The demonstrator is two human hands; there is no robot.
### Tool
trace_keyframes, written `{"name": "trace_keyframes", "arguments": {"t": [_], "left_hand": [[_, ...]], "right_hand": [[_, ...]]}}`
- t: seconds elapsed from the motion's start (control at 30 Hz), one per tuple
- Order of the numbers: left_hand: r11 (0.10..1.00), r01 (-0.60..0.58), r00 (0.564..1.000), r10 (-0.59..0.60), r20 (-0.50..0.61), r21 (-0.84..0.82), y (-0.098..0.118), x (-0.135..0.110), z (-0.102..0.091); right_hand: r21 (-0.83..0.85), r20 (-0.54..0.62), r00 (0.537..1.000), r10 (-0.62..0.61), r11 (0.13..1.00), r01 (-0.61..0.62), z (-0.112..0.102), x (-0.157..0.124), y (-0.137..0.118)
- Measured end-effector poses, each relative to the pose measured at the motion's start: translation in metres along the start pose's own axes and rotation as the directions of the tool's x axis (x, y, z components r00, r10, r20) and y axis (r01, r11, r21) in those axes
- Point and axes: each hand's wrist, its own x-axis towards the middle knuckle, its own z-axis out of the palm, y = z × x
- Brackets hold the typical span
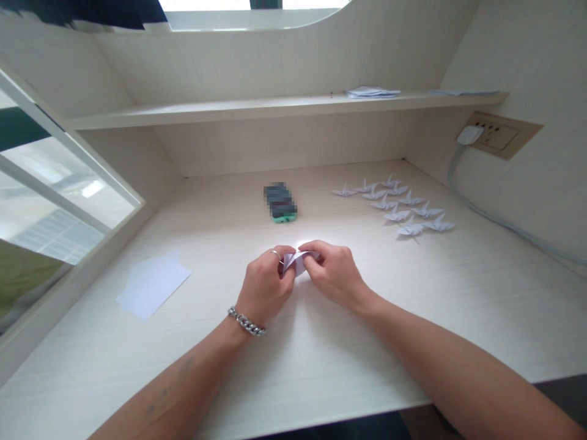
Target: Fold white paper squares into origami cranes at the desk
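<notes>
Both hands meet over the middle of the table point(348, 351), working on one small piece of folded white paper point(295, 261). The left hand point(265, 282) has its grip closed on the left side of the piece, thumb on the near side and fingers on the far side; it wears a ring point(276, 255), and a silver chain bracelet point(247, 322) circles the wrist. The right hand point(337, 271) pinches the right side of the same piece between thumb and index finger, and the fingertips partly hide its folds. Just beyond the hands lies a dark, pixelated oblong object point(279, 200) with a green near end. To the far right stand white origami cranes point(397, 216), set close together in slanting rows. On the left, well apart from the hands, loose white paper sheets point(153, 284) overlap flat. A shelf point(229, 111) runs across the far side, with folded papers point(372, 92) on its right part. On the right wall, a white plug point(469, 135) sits in a beige socket plate point(509, 135), its cable point(504, 225) trailing down toward the near right.
</notes>
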Motion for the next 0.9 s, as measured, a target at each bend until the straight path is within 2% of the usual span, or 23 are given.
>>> {"name": "trace_keyframes", "arguments": {"t": [0.17,0.33,0.43,0.5,0.6,0.77,0.9], "left_hand": [[1.000,-0.007,1.000,0.007,0.024,0.019,-0.002,0.001,0.000],[0.998,0.064,0.994,-0.061,0.093,-0.029,-0.003,0.003,-0.001],[0.982,0.101,0.982,-0.073,0.177,-0.160,-0.004,0.005,0.000],[0.940,0.153,0.965,-0.076,0.251,-0.304,-0.004,0.006,0.000],[0.847,0.251,0.948,-0.116,0.297,-0.469,-0.005,0.009,0.000],[0.761,0.378,0.926,-0.301,0.229,-0.528,-0.009,0.010,-0.001],[0.647,0.416,0.908,-0.331,0.256,-0.639,-0.015,0.008,0.002]], "right_hand": [[0.114,-0.006,0.998,0.070,0.991,-0.069,-0.002,0.004,0.004],[-0.006,-0.010,1.000,0.022,1.000,-0.022,-0.003,0.002,0.002],[-0.082,-0.005,1.000,0.010,0.997,-0.010,-0.002,0.000,-0.002],[-0.064,0.007,1.000,0.024,0.998,-0.023,-0.001,-0.001,-0.003],[0.064,0.031,0.999,0.038,0.997,-0.040,-0.001,0.000,-0.002],[0.343,0.026,0.996,0.091,0.935,-0.094,0.000,0.003,0.001],[0.457,0.110,0.984,0.141,0.872,-0.176,0.001,0.006,0.004]]}}
